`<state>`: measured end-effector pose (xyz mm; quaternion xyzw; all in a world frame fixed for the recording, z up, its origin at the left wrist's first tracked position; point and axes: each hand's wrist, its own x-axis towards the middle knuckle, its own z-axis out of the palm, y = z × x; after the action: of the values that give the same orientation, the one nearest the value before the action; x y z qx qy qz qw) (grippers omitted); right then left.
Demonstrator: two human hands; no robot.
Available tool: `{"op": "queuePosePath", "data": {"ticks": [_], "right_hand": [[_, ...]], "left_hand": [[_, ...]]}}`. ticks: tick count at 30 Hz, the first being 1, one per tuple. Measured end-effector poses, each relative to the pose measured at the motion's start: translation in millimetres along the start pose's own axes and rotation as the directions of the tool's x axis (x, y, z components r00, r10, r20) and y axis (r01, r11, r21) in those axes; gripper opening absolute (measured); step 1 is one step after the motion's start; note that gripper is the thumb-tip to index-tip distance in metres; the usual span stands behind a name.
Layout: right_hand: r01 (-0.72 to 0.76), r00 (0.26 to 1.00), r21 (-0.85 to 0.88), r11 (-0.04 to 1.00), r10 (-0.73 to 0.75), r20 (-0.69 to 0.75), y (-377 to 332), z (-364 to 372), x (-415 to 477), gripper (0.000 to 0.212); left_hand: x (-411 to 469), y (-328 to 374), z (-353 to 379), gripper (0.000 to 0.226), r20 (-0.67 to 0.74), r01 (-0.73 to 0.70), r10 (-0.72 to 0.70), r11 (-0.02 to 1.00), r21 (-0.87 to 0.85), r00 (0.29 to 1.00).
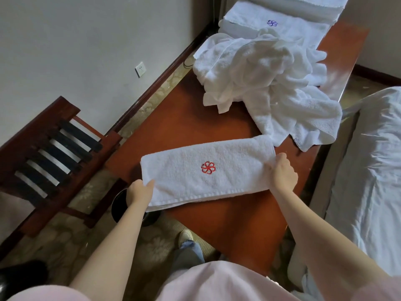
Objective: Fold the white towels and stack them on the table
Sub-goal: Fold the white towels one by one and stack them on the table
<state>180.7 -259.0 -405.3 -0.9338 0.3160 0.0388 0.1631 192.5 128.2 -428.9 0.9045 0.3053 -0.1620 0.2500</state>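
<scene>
At frame centre, folded towel [208, 172] is laid on table [238, 224], long axis running left-right between hands. Lower-left end is pinched by left hand [140, 190]; right end is gripped by right hand [282, 170], fingers probably tucked beneath. Unfolded towel pile [267, 79] is heaped upper right.

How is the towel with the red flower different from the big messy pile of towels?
The red-flower towel is folded flat; the pile is crumpled. The towel lies near the person, held at its ends by the left hand and right hand; the pile lies farther back, untouched. Both are white, on the table.
</scene>
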Motion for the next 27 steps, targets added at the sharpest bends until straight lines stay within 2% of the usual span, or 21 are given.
{"op": "queuePosePath", "data": {"ticks": [3,4,6,7,9,11,13,15,18,24,25,27], "right_hand": [[0.139,0.984,-0.172,0.975,-0.156,-0.09,-11.1,1.4,-8.1,0.042],[0.214,0.967,-0.178,0.96,-0.235,-0.101,-16.4,2.4,-8.9,0.045],[0.4,0.906,-0.155,0.903,-0.416,-0.083,-28.5,4.6,-6.2,0.046],[0.49,0.864,-0.128,0.862,-0.5,-0.063,-36.0,6.0,-2.4,0.047],[0.621,0.783,-0.042,0.783,-0.622,-0.009,-53.7,11.2,4.7,0.048],[0.682,0.728,0.033,0.731,-0.682,0.071,-66.2,21.4,8.2,0.048],[0.714,0.683,0.015,0.7,-0.701,0.205,-64.1,35.6,13.5,0.051],[0.698,0.7,-0.096,0.71,-0.648,0.3,-48.9,47.7,26.0,0.058],[0.571,0.815,-0.161,0.805,-0.532,0.229,-31.2,50.9,43.7,0.066],[0.51,0.857,-0.157,0.845,-0.486,0.171,-47.3,51.4,35.4,0.058],[0.538,0.841,-0.143,0.83,-0.518,0.154,-52.5,51.7,26.6,0.058],[0.67,0.74,-0.063,0.74,-0.659,0.135,-67.8,56.3,-1.6,0.057]], "left_hand": [[-11.9,5.0,-2.3,0.039,-0.078,0.037,-0.036,0.999,0.012,0.996],[-13.7,10.7,-3.0,0.045,-0.134,0.008,0.003,0.996,0.084,0.991],[-13.9,24.8,-5.3,0.053,-0.205,-0.152,0.203,0.958,0.241,0.958],[-12.1,32.9,-5.2,0.054,-0.18,-0.271,0.331,0.917,0.293,0.926],[-6.6,48.2,2.3,0.057,-0.02,-0.467,0.501,0.82,0.33,0.865],[-1.2,56.3,17.8,0.064,0.158,-0.535,0.514,0.777,0.332,0.843],[2.8,52.5,35.5,0.069,0.252,-0.514,0.449,0.772,0.373,0.857],[5.2,42.5,47.6,0.073,0.252,-0.498,0.43,0.759,0.42,0.867],[7.7,33.8,55.3,0.073,0.191,-0.5,0.465,0.753,0.427,0.864],[0.9,32.0,59.1,0.073,0.083,-0.509,0.533,0.732,0.454,0.842],[-0.6,32.5,57.9,0.074,0.075,-0.508,0.535,0.735,0.449,0.842],[-3.5,34.3,54.4,0.074,0.075,-0.524,0.555,0.719,0.456,0.828]]}}
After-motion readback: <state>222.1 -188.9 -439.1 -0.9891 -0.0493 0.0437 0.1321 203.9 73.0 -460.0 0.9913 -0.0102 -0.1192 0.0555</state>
